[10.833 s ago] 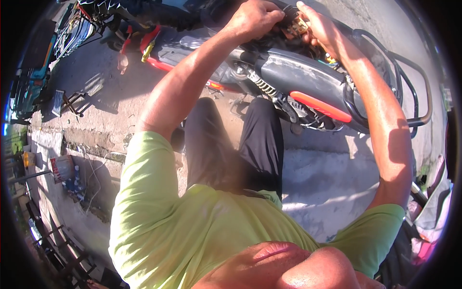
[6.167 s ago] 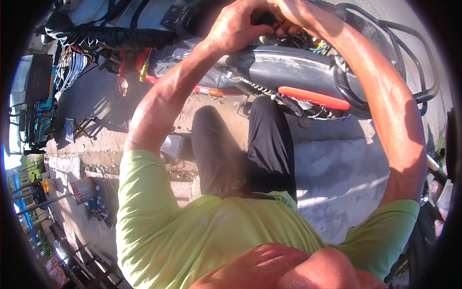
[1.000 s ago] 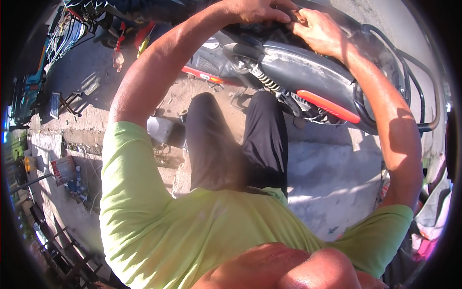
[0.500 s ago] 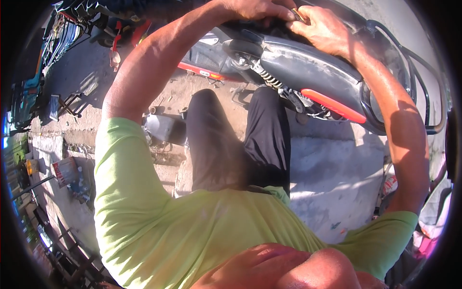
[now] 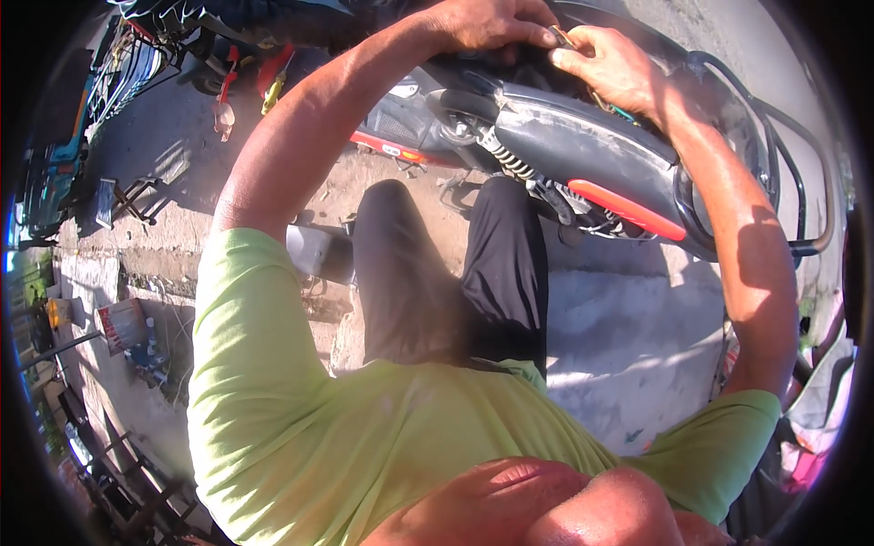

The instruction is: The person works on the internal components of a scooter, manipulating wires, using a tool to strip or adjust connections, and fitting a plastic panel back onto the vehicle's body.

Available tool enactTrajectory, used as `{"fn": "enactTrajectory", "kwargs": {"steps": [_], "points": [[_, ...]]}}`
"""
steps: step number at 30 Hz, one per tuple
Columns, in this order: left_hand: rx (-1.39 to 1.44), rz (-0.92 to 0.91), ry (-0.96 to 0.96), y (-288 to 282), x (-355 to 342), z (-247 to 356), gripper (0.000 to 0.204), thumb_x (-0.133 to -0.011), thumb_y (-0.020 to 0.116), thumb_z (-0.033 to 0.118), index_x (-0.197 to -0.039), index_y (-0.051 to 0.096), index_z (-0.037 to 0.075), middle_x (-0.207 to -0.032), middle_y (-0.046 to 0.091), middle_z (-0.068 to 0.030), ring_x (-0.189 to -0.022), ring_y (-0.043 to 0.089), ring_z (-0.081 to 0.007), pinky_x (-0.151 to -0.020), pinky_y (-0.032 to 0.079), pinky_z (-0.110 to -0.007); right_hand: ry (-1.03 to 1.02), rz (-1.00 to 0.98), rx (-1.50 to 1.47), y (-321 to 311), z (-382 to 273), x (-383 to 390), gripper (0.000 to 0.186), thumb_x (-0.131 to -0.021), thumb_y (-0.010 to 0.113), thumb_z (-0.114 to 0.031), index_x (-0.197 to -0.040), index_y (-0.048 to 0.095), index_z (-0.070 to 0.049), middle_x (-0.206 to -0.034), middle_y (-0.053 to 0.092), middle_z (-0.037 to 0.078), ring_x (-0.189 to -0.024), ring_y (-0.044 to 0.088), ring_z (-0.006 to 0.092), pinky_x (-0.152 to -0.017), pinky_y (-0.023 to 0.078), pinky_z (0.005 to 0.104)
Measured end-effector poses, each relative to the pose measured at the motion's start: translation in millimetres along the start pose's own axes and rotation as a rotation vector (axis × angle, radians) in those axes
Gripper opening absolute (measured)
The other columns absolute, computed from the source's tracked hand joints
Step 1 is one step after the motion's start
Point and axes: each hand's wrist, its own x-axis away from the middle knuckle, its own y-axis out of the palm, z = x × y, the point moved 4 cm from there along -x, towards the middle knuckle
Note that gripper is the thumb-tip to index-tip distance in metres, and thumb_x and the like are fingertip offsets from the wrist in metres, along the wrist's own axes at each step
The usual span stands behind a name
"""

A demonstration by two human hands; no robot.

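Both hands meet over the opened middle of a motorcycle [image 5: 583,127], just above its scuffed black side panel. The right hand [image 5: 612,71] is bent inward, thumb and fingers closed on a small brassy piece [image 5: 562,36] that sits between the two hands. The left hand [image 5: 496,25] has its thumb and fingers drawn close together beside that piece; whether they grip it too cannot be told. A green wire [image 5: 623,114] shows under the right wrist.

On the motorcycle's near side are a coil-spring shock absorber [image 5: 510,156] and a long red strip [image 5: 626,209]; a black tubular rack [image 5: 810,182] curves around the rear. No lettering is legible on the side panel.

The clearest print is on a red-and-white box-shaped container [image 5: 121,325] on the ground at left, its large letters tilted and blurred. A yellow container [image 5: 57,312] is near it. Bright pink material [image 5: 807,469] lies at the right edge.
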Motion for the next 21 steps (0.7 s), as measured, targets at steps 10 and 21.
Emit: {"fn": "enactTrajectory", "kwargs": {"steps": [10,21], "points": [[0.046,-0.036,-0.037,0.0,0.5,3.7,0.036,-0.103,0.066,0.031,-0.121,0.07,0.0,-0.085,0.073,-0.0073,-0.072,0.068,-0.015,-0.068,0.055,-0.031,-0.027,-0.021,0.097,1.5,-11.9,5.0,0.04,-0.098,0.068,-0.039,-0.111,0.07,-0.001,-0.081,0.069,0.009,-0.069,0.062,0.0158,-0.065,0.05,0.035],[-0.079,0.034,0.155,4.5,-13.3,-10.9,0.04,-0.102,0.065,0.037,-0.113,0.07,-0.001,-0.092,0.074,-0.0111,-0.078,0.069,-0.0183,-0.07,0.056,-0.033,-0.038,0.12,0.208,5.9,-2.9,1.6,0.043,-0.094,0.066,-0.04,-0.109,0.068,0.0,-0.088,0.07,0.015,-0.082,0.067,0.0274,-0.079,0.051,0.0416]]}}
